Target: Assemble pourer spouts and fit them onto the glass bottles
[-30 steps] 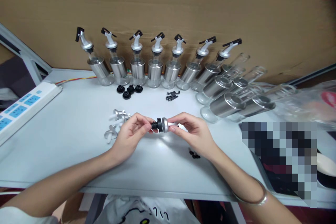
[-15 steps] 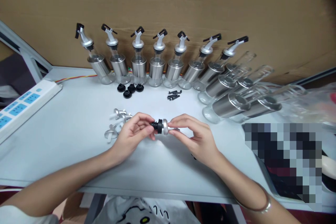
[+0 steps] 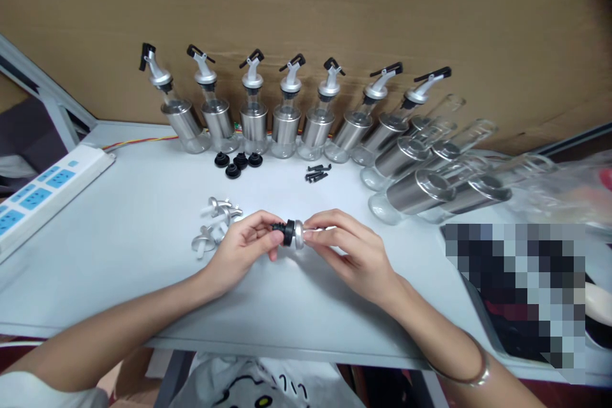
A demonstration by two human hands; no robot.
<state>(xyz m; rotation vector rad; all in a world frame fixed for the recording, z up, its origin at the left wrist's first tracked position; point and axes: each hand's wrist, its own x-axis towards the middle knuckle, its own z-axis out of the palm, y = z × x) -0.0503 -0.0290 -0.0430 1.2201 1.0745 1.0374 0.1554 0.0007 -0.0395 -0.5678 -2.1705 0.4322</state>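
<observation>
Both my hands hold one small pourer spout [image 3: 293,233] just above the white table [image 3: 119,236]. My left hand [image 3: 241,250] pinches its black rubber stopper end. My right hand [image 3: 351,254] grips the silver cap and the white spout end, fingers curled round it. Several loose silver spouts [image 3: 215,224] lie on the table just left of my left hand.
Several capped steel-and-glass bottles [image 3: 287,121] stand in a row at the back wall. Uncapped bottles [image 3: 425,185] lie on their sides at the right. Black stoppers [image 3: 236,162] and black levers [image 3: 318,173] lie before the row. A power strip [image 3: 43,188] sits at left.
My hands stay together on the spout and have drifted slightly down and left. My right fingers have shifted their grip round the silver cap. The small black parts by my right wrist are now hidden.
</observation>
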